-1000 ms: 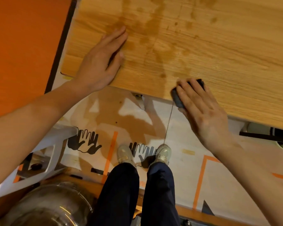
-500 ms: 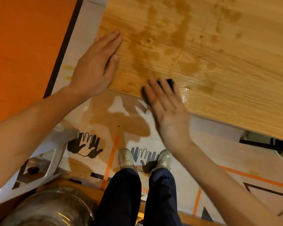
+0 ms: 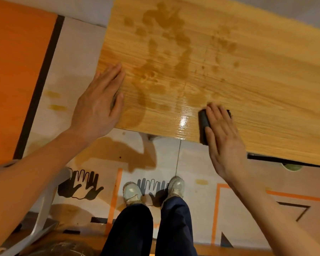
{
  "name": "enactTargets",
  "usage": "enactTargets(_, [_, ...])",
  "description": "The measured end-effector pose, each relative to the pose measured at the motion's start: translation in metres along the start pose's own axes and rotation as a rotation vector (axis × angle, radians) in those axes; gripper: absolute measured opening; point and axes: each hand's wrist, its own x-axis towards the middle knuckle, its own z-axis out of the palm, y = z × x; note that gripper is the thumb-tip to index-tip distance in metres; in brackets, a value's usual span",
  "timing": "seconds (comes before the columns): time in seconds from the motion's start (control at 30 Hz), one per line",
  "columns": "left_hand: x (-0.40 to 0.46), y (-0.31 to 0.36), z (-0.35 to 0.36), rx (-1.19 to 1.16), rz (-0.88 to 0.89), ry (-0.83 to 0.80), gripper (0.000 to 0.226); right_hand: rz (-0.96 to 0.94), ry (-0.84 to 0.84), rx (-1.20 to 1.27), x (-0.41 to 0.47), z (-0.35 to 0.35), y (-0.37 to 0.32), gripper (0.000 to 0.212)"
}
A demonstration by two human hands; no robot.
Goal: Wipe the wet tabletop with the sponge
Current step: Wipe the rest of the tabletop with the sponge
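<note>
A wooden tabletop fills the upper right of the head view, with dark wet blotches across its left half and a shiny wet streak near the front edge. My right hand lies flat, fingers straight, pressing a dark sponge onto the table at its front edge; most of the sponge is hidden under the palm. My left hand rests flat on the table's left front corner, fingers straight, holding nothing.
My feet stand on a printed floor mat with hand silhouettes and orange lines. An orange panel lies at the left. A white frame stands at the lower left, and a glassy round object sits at the bottom edge.
My right hand slid the sponge left along the front edge, then back to the right, leaving a shiny wet streak. My left hand stayed at the table's left corner. The camera view shifted.
</note>
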Motion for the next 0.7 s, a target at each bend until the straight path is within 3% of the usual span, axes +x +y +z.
enactTargets(0.17, [-0.001, 0.0, 0.0, 0.004, 0.017, 0.015, 0.051, 0.346, 0.161, 0.056, 0.066, 0.01, -0.003, 0.054])
enactTargets(0.3, [-0.001, -0.001, 0.001, 0.005, 0.019, 0.01, 0.051, 0.14, 0.065, 0.047, -0.005, 0.02, -0.049, 0.049])
enactTargets(0.4, [-0.001, -0.002, 0.003, 0.013, 0.02, 0.018, 0.051, 0.015, -0.024, 0.062, -0.011, 0.015, -0.044, 0.049])
enactTargets(0.57, [-0.001, -0.002, 0.004, 0.014, 0.017, 0.017, 0.051, 0.195, 0.089, 0.098, 0.089, 0.013, -0.021, 0.049])
enactTargets(0.63, [-0.001, -0.002, 0.004, 0.009, 0.015, 0.017, 0.051, 0.247, 0.146, 0.124, 0.089, 0.021, -0.035, 0.048])
enactTargets(0.7, [-0.001, -0.002, 0.004, 0.007, 0.014, 0.013, 0.052, 0.181, 0.129, 0.115, 0.055, 0.028, -0.061, 0.047])
